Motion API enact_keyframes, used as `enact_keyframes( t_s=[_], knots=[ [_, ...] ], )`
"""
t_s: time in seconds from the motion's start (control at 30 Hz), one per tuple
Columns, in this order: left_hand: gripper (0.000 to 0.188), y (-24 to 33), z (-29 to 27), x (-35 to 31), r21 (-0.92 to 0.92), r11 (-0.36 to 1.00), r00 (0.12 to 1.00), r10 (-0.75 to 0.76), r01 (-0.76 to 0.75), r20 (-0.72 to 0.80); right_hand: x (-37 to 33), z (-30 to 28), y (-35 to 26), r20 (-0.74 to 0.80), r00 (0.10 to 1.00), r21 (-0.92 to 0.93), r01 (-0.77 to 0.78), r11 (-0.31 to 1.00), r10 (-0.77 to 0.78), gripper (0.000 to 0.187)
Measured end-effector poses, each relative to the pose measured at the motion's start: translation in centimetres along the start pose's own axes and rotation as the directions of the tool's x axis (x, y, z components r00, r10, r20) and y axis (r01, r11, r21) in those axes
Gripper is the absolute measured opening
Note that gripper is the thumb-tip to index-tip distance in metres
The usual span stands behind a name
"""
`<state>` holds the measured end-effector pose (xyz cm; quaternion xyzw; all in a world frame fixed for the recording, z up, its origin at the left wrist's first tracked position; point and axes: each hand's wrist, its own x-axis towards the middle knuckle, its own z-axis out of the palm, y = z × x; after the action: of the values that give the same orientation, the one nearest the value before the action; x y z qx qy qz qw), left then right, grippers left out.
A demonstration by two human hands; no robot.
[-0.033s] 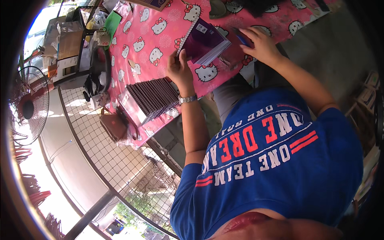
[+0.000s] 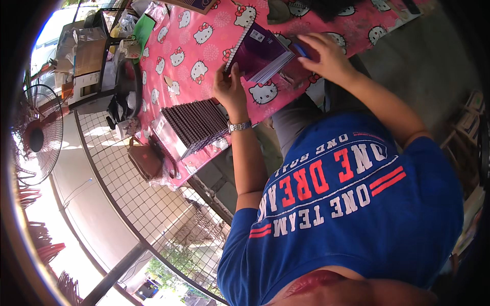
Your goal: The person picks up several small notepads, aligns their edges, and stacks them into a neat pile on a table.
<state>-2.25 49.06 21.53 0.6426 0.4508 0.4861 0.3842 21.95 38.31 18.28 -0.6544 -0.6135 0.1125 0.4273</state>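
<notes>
A purple spiral-bound notebook [image 2: 263, 48] lies tilted on the table, its white coil along the left edge and its page edges fanned at the lower right. My left hand [image 2: 229, 92], with a metal watch on the wrist, grips the notebook's lower left corner between thumb and fingers. Just off the right edge is my right hand [image 2: 326, 58], its thumb and fingers curled round a slim blue object [image 2: 300, 50] whose kind I cannot make out. Beside my left wrist stands a neat stack of dark-coiled notebooks [image 2: 194, 125].
A pink cartoon-cat cloth covers the table [image 2: 168, 33]. A brown bag [image 2: 145, 158] hangs at its left corner, near a wire grid [image 2: 122, 188] and a fan [image 2: 35, 137]. Dark items and a cardboard box [image 2: 196, 4] lie along the far edge.
My right hand has shifted a little left, closer to the notebook, carrying the blue object. My left hand and the notebook stay put.
</notes>
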Motion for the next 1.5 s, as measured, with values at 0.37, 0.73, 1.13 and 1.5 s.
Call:
enact_keyframes(
  t_s=[0.37, 0.73, 1.13, 1.5],
  knots=[
    [0.016, -1.8, -0.6, -0.7, 0.027, 0.999, 1.000, 0.027, -0.028, 0.005, 3.7, 2.6, -9.0, 0.224, 0.895, -0.007, 0.398, 0.917, -0.386, 0.052],
    [0.015, 13.9, -11.4, 2.9, 0.780, 0.422, 0.706, 0.708, -0.462, 0.035, 3.2, -0.6, 0.5, 0.169, 0.985, 0.066, 0.012, 0.998, -0.023, 0.051],
    [0.041, 7.0, -22.6, 4.7, 0.858, 0.506, 0.991, -0.132, 0.088, -0.024, 8.8, -0.2, 5.2, 0.086, 0.996, -0.421, 0.008, 0.907, 0.031, 0.029],
    [0.047, 7.8, -21.8, 2.3, 0.858, 0.476, 0.976, -0.183, 0.194, -0.119, 12.4, 1.0, 10.5, 0.193, 0.980, -0.713, 0.109, 0.693, 0.045, 0.020]
  ],
)
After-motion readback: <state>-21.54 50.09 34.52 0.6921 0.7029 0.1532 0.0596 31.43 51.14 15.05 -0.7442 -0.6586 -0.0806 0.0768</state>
